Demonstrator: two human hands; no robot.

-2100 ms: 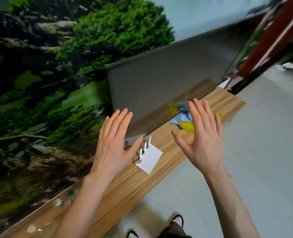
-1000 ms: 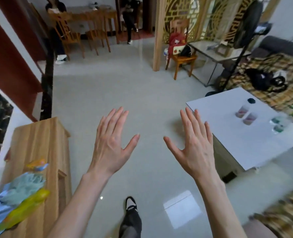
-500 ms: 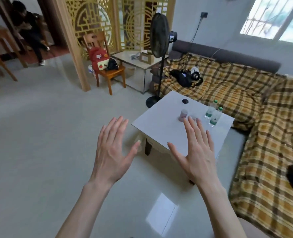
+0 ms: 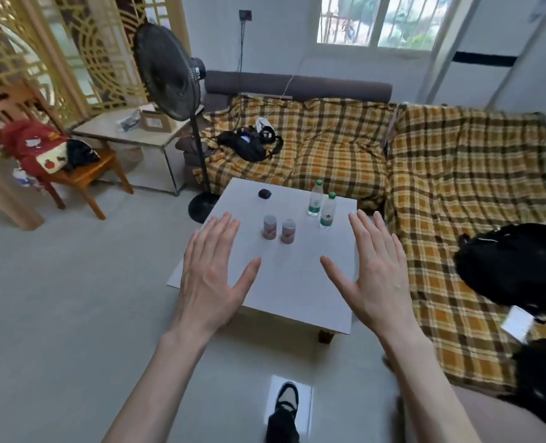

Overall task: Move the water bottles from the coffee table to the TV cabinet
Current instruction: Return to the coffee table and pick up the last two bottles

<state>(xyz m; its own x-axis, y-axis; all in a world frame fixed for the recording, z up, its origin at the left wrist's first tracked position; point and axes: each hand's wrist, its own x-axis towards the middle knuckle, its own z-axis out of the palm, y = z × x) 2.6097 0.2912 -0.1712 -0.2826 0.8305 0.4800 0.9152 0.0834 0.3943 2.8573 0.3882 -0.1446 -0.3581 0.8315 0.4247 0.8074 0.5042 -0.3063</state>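
Observation:
Two clear water bottles with green caps stand upright side by side on the white coffee table (image 4: 297,292), toward its far right: one farther back (image 4: 315,199) and one nearer (image 4: 327,212). My left hand (image 4: 212,270) and my right hand (image 4: 373,270) are raised in front of me, palms down, fingers spread, holding nothing. Both hands hover over the near half of the table, short of the bottles. The TV cabinet is out of view.
Two short cans with red labels (image 4: 270,227) (image 4: 288,231) and a small dark object (image 4: 264,193) also stand on the table. A black standing fan (image 4: 172,75) is at the table's far left corner. A plaid-covered sofa (image 4: 457,174) wraps the back and right. My shoe (image 4: 284,410) shows below.
The view has swung from the wooden TV cabinet across the room to the coffee table, which is now close in front. Both hands stayed raised, spread and empty.

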